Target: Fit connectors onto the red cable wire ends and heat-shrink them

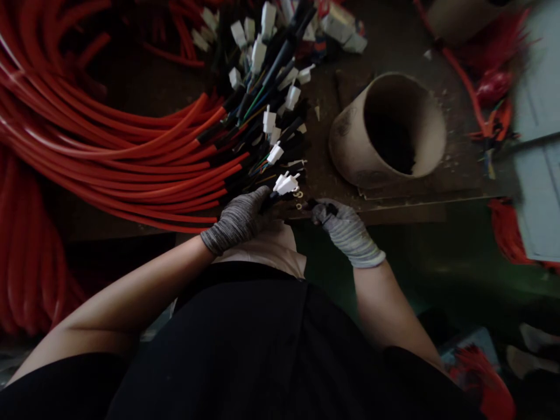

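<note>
Workbench [319,157]: orange cables [109,153] beside left hand [242,219], tub [354,143] near right hand [347,230]

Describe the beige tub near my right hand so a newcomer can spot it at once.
Start from the big bundle of red cables on the left. Go right, past the white plugs at its ends, to just above your gloved right hand. The tub there is round and wide-mouthed, fully in view, unlike the beige cylinder cut off by the picture's top edge.
</note>
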`<move>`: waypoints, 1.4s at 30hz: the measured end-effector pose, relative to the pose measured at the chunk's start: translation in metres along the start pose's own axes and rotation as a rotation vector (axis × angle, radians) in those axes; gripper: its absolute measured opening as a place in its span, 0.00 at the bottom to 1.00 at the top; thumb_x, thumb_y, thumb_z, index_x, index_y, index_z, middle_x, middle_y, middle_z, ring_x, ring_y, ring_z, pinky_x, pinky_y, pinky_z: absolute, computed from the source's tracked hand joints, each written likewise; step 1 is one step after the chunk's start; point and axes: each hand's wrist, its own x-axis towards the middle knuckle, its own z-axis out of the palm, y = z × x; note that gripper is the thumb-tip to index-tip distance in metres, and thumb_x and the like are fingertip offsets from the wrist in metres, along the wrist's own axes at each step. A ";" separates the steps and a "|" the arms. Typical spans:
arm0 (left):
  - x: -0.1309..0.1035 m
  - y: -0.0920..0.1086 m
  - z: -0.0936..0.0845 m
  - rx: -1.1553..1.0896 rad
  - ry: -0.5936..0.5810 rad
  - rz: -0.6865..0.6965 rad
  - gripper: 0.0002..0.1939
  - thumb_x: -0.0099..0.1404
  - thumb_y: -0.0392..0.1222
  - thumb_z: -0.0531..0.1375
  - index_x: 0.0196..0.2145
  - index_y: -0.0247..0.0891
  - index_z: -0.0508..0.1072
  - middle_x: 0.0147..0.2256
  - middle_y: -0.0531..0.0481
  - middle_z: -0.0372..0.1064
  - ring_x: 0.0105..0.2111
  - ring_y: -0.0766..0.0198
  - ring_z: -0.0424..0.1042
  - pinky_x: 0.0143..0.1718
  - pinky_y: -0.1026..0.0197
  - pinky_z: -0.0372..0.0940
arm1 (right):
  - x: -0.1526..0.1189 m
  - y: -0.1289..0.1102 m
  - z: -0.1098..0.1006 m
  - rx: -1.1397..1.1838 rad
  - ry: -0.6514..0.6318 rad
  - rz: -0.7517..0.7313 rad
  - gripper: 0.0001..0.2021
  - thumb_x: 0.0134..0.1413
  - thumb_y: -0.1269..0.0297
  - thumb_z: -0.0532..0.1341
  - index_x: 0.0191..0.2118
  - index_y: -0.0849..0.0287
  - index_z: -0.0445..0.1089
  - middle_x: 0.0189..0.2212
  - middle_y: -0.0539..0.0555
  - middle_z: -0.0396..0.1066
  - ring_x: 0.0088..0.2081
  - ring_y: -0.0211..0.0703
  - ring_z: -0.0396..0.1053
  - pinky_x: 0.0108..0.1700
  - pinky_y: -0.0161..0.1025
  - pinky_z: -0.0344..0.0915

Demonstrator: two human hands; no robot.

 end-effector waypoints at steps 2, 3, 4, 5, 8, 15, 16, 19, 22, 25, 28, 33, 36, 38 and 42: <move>0.000 -0.001 0.001 -0.014 0.025 0.013 0.19 0.63 0.51 0.62 0.45 0.34 0.73 0.38 0.44 0.75 0.33 0.58 0.71 0.37 0.57 0.66 | 0.006 0.001 -0.008 -0.027 -0.048 -0.005 0.11 0.53 0.54 0.62 0.33 0.56 0.73 0.24 0.50 0.71 0.27 0.42 0.67 0.36 0.40 0.66; -0.001 -0.001 0.001 -0.020 0.032 0.015 0.19 0.63 0.51 0.61 0.45 0.34 0.73 0.37 0.44 0.75 0.33 0.58 0.71 0.37 0.57 0.65 | 0.009 0.000 -0.010 -0.035 -0.076 -0.004 0.10 0.53 0.55 0.62 0.33 0.57 0.73 0.25 0.50 0.71 0.29 0.42 0.68 0.37 0.40 0.66; -0.001 -0.002 0.001 -0.024 0.033 0.017 0.20 0.63 0.52 0.61 0.46 0.34 0.73 0.37 0.44 0.75 0.33 0.58 0.71 0.37 0.57 0.65 | 0.011 -0.001 -0.011 -0.040 -0.094 -0.005 0.10 0.52 0.55 0.63 0.33 0.57 0.74 0.26 0.51 0.73 0.31 0.43 0.69 0.38 0.40 0.67; -0.002 -0.002 0.001 -0.030 0.029 0.021 0.21 0.63 0.53 0.62 0.46 0.34 0.73 0.37 0.45 0.75 0.33 0.58 0.71 0.36 0.58 0.65 | 0.014 -0.003 -0.012 -0.040 -0.113 -0.004 0.10 0.51 0.56 0.63 0.32 0.57 0.74 0.28 0.52 0.74 0.33 0.44 0.70 0.40 0.41 0.67; -0.003 -0.001 0.000 -0.047 0.018 0.037 0.22 0.62 0.54 0.62 0.46 0.34 0.73 0.36 0.45 0.74 0.33 0.58 0.71 0.35 0.58 0.64 | 0.020 -0.007 -0.009 -0.028 -0.189 -0.004 0.11 0.51 0.55 0.64 0.33 0.58 0.76 0.32 0.54 0.77 0.37 0.46 0.72 0.43 0.42 0.68; -0.003 0.000 -0.001 -0.057 0.010 0.058 0.17 0.64 0.50 0.61 0.43 0.35 0.72 0.37 0.46 0.74 0.35 0.57 0.71 0.38 0.57 0.64 | 0.034 -0.014 -0.020 -0.191 -0.336 -0.087 0.11 0.53 0.56 0.62 0.33 0.58 0.77 0.30 0.52 0.77 0.34 0.45 0.71 0.41 0.41 0.65; -0.003 0.000 -0.001 -0.057 0.010 0.057 0.17 0.63 0.51 0.61 0.43 0.35 0.73 0.37 0.46 0.74 0.35 0.57 0.71 0.38 0.57 0.65 | 0.035 -0.014 -0.022 -0.202 -0.337 -0.092 0.11 0.53 0.57 0.62 0.32 0.58 0.77 0.30 0.52 0.76 0.34 0.45 0.71 0.40 0.41 0.65; -0.003 0.002 -0.002 -0.039 -0.001 0.049 0.18 0.63 0.51 0.61 0.44 0.34 0.73 0.37 0.45 0.74 0.35 0.57 0.72 0.38 0.57 0.65 | 0.035 -0.016 -0.022 -0.202 -0.345 -0.101 0.11 0.53 0.56 0.61 0.32 0.58 0.76 0.30 0.52 0.76 0.34 0.45 0.71 0.40 0.40 0.64; -0.003 0.003 -0.003 -0.031 -0.012 0.038 0.18 0.65 0.50 0.59 0.45 0.33 0.72 0.38 0.44 0.75 0.36 0.57 0.72 0.40 0.56 0.66 | 0.032 -0.020 -0.017 -0.198 -0.357 -0.110 0.12 0.54 0.55 0.61 0.32 0.59 0.76 0.30 0.52 0.76 0.34 0.44 0.71 0.39 0.40 0.64; -0.003 0.003 -0.003 -0.027 -0.014 0.046 0.19 0.64 0.49 0.59 0.46 0.33 0.72 0.39 0.43 0.75 0.37 0.55 0.73 0.42 0.55 0.66 | 0.031 -0.024 -0.012 -0.240 -0.346 -0.106 0.11 0.55 0.57 0.62 0.32 0.58 0.77 0.30 0.52 0.77 0.34 0.45 0.72 0.39 0.40 0.65; -0.003 0.001 0.000 -0.015 -0.008 0.040 0.17 0.65 0.50 0.59 0.43 0.33 0.73 0.35 0.44 0.74 0.33 0.57 0.72 0.38 0.56 0.65 | 0.030 -0.026 -0.011 -0.264 -0.338 -0.093 0.10 0.55 0.58 0.63 0.35 0.57 0.79 0.33 0.53 0.78 0.37 0.47 0.74 0.42 0.41 0.66; -0.002 -0.005 0.006 -0.050 0.081 0.096 0.15 0.63 0.52 0.61 0.37 0.36 0.73 0.30 0.49 0.71 0.28 0.61 0.68 0.32 0.59 0.63 | 0.028 -0.028 -0.014 -0.155 -0.378 0.006 0.10 0.51 0.59 0.66 0.38 0.56 0.80 0.36 0.52 0.80 0.41 0.49 0.76 0.47 0.43 0.69; -0.001 -0.008 0.008 -0.148 0.088 0.151 0.15 0.63 0.51 0.60 0.34 0.35 0.73 0.28 0.50 0.70 0.27 0.63 0.66 0.31 0.60 0.63 | 0.029 -0.025 -0.011 -0.061 -0.402 0.034 0.10 0.50 0.58 0.67 0.37 0.55 0.80 0.37 0.52 0.80 0.42 0.50 0.76 0.47 0.44 0.70; -0.001 -0.010 0.009 -0.245 0.108 0.186 0.14 0.63 0.51 0.61 0.35 0.35 0.73 0.31 0.50 0.71 0.30 0.63 0.68 0.34 0.59 0.65 | 0.030 -0.021 -0.012 0.004 -0.390 0.049 0.12 0.49 0.56 0.68 0.38 0.56 0.80 0.38 0.52 0.80 0.42 0.50 0.76 0.47 0.44 0.70; 0.001 -0.015 0.013 -0.399 0.127 0.203 0.13 0.63 0.49 0.62 0.37 0.36 0.74 0.35 0.50 0.74 0.34 0.60 0.71 0.40 0.57 0.68 | 0.034 -0.012 -0.024 0.019 -0.219 0.078 0.16 0.51 0.54 0.66 0.44 0.58 0.78 0.37 0.53 0.78 0.38 0.44 0.74 0.43 0.41 0.70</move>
